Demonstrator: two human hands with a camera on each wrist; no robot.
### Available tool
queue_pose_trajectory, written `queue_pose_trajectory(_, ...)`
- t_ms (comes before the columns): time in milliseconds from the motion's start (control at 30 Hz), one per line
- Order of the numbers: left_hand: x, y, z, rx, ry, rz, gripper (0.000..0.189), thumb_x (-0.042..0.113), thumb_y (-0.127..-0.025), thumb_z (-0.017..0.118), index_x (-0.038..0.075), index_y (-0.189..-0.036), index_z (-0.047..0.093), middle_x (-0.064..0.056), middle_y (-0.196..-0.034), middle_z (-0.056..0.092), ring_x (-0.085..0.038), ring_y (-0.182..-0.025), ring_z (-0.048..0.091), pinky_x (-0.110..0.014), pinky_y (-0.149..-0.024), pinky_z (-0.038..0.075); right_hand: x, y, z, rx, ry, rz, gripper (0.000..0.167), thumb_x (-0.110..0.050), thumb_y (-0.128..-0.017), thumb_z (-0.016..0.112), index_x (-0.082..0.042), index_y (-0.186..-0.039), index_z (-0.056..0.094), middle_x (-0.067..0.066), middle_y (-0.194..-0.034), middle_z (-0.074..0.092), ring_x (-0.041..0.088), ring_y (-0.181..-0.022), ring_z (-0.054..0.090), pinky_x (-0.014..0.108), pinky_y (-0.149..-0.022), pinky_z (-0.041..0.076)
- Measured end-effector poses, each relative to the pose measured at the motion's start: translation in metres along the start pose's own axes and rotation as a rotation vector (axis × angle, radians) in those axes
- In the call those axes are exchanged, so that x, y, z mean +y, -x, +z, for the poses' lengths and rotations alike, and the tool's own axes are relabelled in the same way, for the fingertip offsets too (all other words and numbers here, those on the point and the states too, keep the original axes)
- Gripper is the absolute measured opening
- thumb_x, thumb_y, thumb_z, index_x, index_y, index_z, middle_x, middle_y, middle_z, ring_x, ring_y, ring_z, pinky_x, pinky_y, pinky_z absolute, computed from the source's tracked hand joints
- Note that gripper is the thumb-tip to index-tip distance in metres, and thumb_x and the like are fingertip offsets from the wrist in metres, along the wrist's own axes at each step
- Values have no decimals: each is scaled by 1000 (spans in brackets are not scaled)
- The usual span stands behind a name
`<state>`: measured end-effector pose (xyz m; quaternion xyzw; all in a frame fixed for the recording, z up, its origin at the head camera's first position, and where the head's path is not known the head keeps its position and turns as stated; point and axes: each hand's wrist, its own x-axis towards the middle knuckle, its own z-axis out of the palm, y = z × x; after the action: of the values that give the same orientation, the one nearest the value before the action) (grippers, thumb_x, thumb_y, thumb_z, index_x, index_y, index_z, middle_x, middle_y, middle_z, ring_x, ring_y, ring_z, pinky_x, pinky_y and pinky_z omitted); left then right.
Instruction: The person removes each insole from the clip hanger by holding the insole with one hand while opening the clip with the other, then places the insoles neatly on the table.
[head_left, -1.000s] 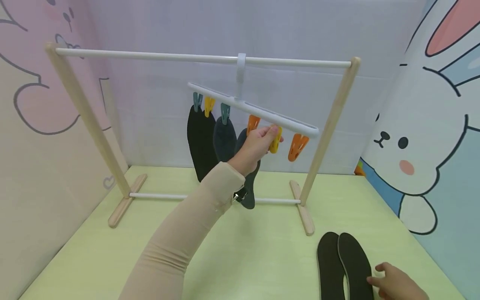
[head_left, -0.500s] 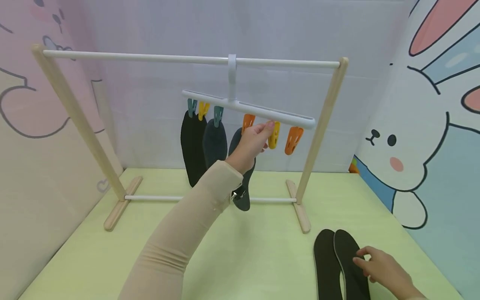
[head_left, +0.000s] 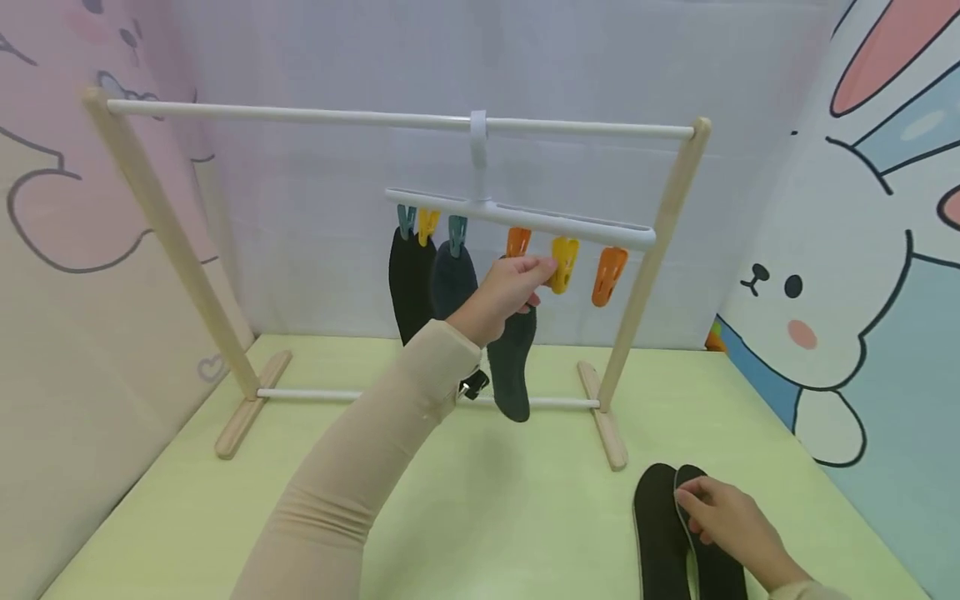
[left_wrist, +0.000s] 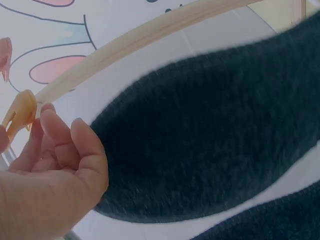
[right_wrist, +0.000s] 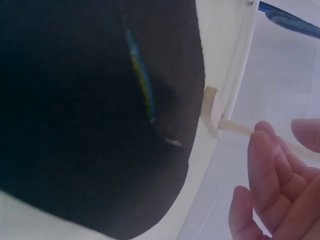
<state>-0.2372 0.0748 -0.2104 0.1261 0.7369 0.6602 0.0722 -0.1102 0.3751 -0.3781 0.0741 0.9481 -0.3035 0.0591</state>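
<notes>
A white hanger (head_left: 570, 223) carries a row of clothespins. My left hand (head_left: 504, 293) reaches up to the yellow clothespin (head_left: 565, 265) right of the middle, pinching it between thumb and fingers. That clothespin (left_wrist: 22, 111) holds no insole. Beside this hand a dark insole (head_left: 512, 375) hangs from an orange clothespin (head_left: 518, 242); its surface (left_wrist: 205, 135) fills much of the left wrist view. Two dark insoles lie side by side on the table, a left one (head_left: 660, 533) and a right one (head_left: 718, 577). Over the right one hovers my right hand (head_left: 729, 518), fingers loosely bent, holding nothing.
A wooden rack with a white top rail (head_left: 300, 114) supports the hanger. Farther left hang a black insole (head_left: 407, 287) and a dark blue one (head_left: 454, 279) from clothespins. An orange clothespin (head_left: 610, 275) hangs at the right end, near the rack's post (head_left: 660, 242).
My right hand has moved up and left from beside the right insole to above it. My left hand stays at the yellow clothespin while the hanger has swung slightly, its right end rising.
</notes>
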Motion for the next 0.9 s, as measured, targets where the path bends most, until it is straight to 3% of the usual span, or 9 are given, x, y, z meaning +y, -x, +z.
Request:
queue_pose_trajectory(100,-3,-1,0,78,19,17,32,29,-100,53,6,-118,65,-5,-106,63,-18,-83,49,-28,-80,42,-3,1,2,-2,-29,-7,27,-25,-98,55,1,-98,63,3,-69,58,18,-61,56,31,-58,49)
queue_pose_trajectory(267,-11,-6,-4,323,91,157,27,22,-99,54,1,-111,67,-9,-109,64,-21,-101,55,-38,-98,42,-1,2,4,12,-30,-5,28,-28,-97,56,-1,-93,63,3,-67,58,17,-60,56,30,-57,47)
queue_pose_trajectory(333,-12,-7,-7,370,104,193,26,19,-100,54,0,-114,64,-11,-115,62,-23,-107,55,-41,-101,40,-1,2,4,15,-29,-3,30,-30,-97,56,-1,-92,63,3,-67,58,17,-59,55,31,-57,48)
queue_pose_trajectory(567,-12,-13,-11,317,45,114,35,22,-99,55,7,-130,56,-9,-129,54,-24,-119,49,-46,-106,34,-6,2,7,26,-40,-9,26,-25,-97,57,-1,-92,63,3,-66,57,17,-59,55,30,-57,48)
queue_pose_trajectory(767,-14,-10,-12,362,16,167,33,23,-98,56,4,-125,61,-10,-119,61,-22,-103,54,-37,-98,43,-11,0,8,39,-24,-42,22,-20,-97,57,0,-94,64,1,-66,57,16,-59,56,29,-56,48)
queue_pose_trajectory(900,-14,-7,-15,352,29,180,36,25,-99,53,3,-126,60,-11,-118,63,-22,-102,55,-33,-95,45,-13,-1,9,38,-26,-51,22,-20,-97,57,0,-96,64,1,-67,58,17,-59,57,29,-56,48)
